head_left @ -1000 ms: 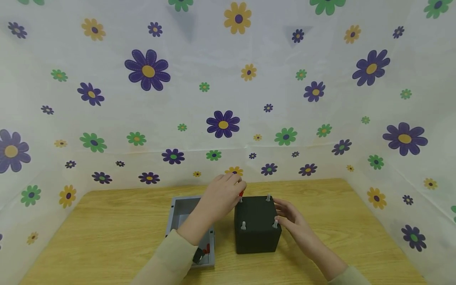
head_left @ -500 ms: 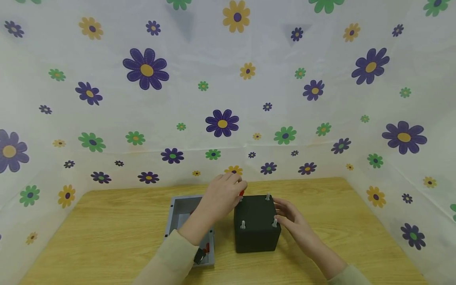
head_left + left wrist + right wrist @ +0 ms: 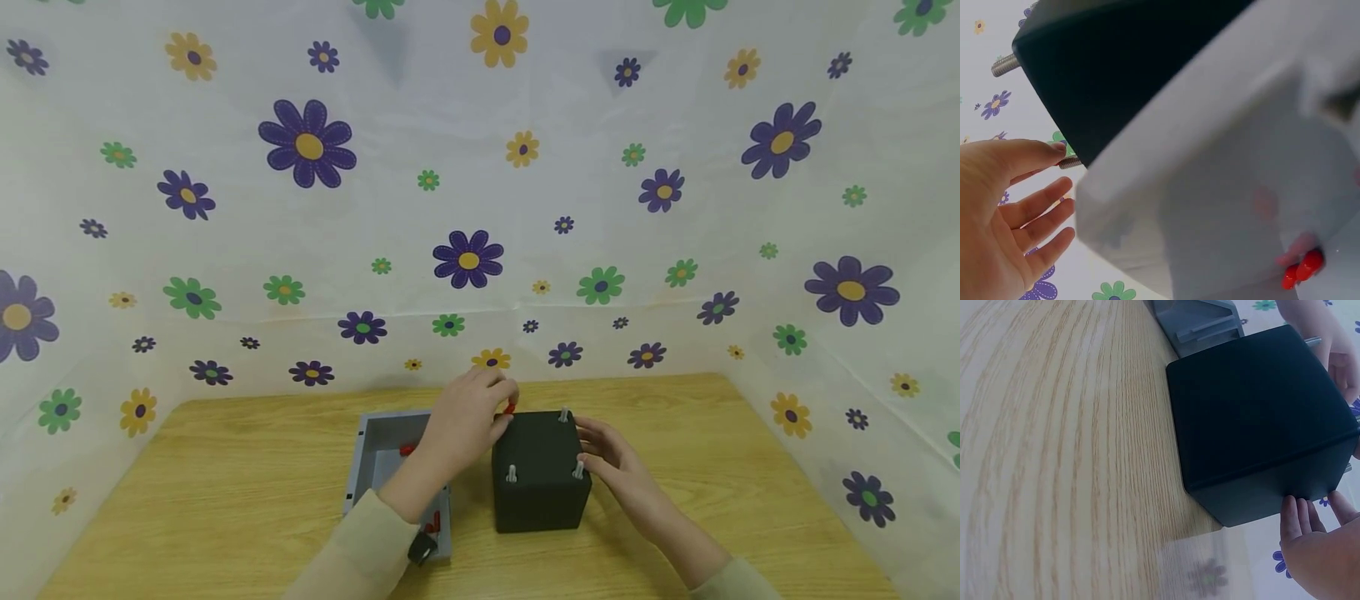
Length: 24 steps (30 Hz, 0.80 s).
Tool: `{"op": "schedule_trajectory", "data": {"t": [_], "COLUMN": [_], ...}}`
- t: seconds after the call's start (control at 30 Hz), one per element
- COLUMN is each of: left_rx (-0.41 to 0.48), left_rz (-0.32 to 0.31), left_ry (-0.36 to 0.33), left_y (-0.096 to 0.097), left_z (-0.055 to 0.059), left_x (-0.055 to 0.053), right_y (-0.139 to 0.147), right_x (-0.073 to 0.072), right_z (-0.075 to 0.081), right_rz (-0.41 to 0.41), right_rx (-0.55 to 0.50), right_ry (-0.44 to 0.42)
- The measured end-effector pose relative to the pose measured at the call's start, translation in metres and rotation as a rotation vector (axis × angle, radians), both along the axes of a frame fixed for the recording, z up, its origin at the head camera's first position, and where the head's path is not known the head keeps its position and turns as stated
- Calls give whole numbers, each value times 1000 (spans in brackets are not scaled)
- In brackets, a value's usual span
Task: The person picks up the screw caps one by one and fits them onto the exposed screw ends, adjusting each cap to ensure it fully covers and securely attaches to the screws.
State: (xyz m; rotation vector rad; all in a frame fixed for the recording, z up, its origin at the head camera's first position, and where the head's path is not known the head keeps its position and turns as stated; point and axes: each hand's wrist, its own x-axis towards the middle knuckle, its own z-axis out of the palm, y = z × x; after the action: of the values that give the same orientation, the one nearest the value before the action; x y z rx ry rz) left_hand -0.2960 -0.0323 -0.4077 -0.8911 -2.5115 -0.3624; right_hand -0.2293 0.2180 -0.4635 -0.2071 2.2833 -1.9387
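A black block (image 3: pixel 538 450) stands on the table with threaded bolts upright near its top corners, such as the front-left bolt (image 3: pixel 512 473). My left hand (image 3: pixel 467 412) is at the back-left corner, pinching a small red nut (image 3: pixel 510 409) between thumb and index finger. That corner's bolt is hidden by the hand in the head view; the left wrist view shows a bolt (image 3: pixel 1070 162) beside the thumb. My right hand (image 3: pixel 617 458) rests along the block's right side. Its fingers (image 3: pixel 1304 515) lie nearly straight against the side face, with the thumb by the front-right bolt (image 3: pixel 579 469).
Left of the block sits a grey tray (image 3: pixel 356 467), partly under my left forearm. It holds several red pieces (image 3: pixel 437 523). A black object (image 3: pixel 422 547) shows at the left cuff. A flower-patterned sheet (image 3: pixel 405 250) encloses the wooden table (image 3: pixel 225 483).
My left thumb and index finger have shifted at the back-left corner, showing more of the red nut. The left forearm moved slightly, uncovering a red piece in the tray. My right hand stays put.
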Motion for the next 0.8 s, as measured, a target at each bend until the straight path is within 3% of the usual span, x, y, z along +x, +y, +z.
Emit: {"op": "schedule_trajectory", "data": {"t": [0.27,0.8], "left_rx": [54,116], "left_rz": [-5,55], "left_ry": [-52,-109], "left_y": [-1,-2], "left_z": [-1,-7], "left_x": [3,0], "right_y": [-1,-2], "right_x": [2,2], "right_z": [2,2], "right_rz": [-6,-8], "right_rx": [11,22], "right_ry": [1,-6]}}
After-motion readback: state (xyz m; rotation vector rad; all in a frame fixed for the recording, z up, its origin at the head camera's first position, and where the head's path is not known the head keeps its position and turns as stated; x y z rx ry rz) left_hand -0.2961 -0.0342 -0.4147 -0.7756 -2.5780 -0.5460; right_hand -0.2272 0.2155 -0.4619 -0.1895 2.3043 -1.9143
